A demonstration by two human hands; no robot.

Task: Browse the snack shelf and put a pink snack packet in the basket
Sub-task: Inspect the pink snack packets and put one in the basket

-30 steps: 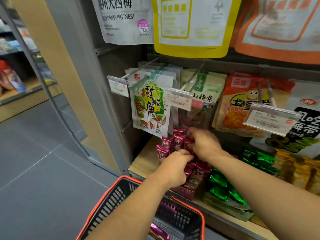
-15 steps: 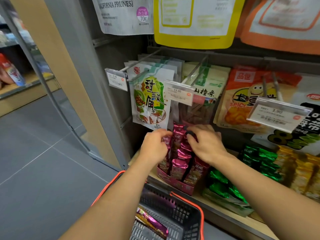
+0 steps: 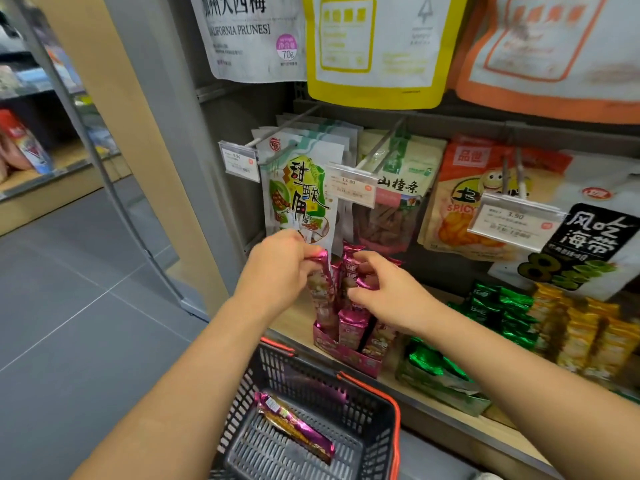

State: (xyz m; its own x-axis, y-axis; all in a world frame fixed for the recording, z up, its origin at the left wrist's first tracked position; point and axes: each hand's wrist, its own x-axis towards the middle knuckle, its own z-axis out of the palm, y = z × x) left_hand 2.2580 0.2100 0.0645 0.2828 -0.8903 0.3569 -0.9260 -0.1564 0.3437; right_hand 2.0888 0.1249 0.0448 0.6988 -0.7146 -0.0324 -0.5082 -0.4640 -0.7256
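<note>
the left hand [image 3: 277,271] has risen from the row since half a second ago, drawing one pink snack packet [image 3: 320,296] up by its top end, thumb and fingers pinching the crimp. the right hand [image 3: 388,296] pinches the tops of neighbouring packets [image 3: 349,268] standing in the pink display box [image 3: 346,358] near the shelf's [image 3: 298,317] front left corner. below, the basket [image 3: 394,410] holds a second pink packet [image 3: 294,424] lying flat on its floor — the basket's near side is cut off behind the left forearm.

Left hand [image 3: 277,268] pinches pink packet [image 3: 321,289]; right hand [image 3: 391,299] pinches neighbouring packet [image 3: 350,263].
</note>
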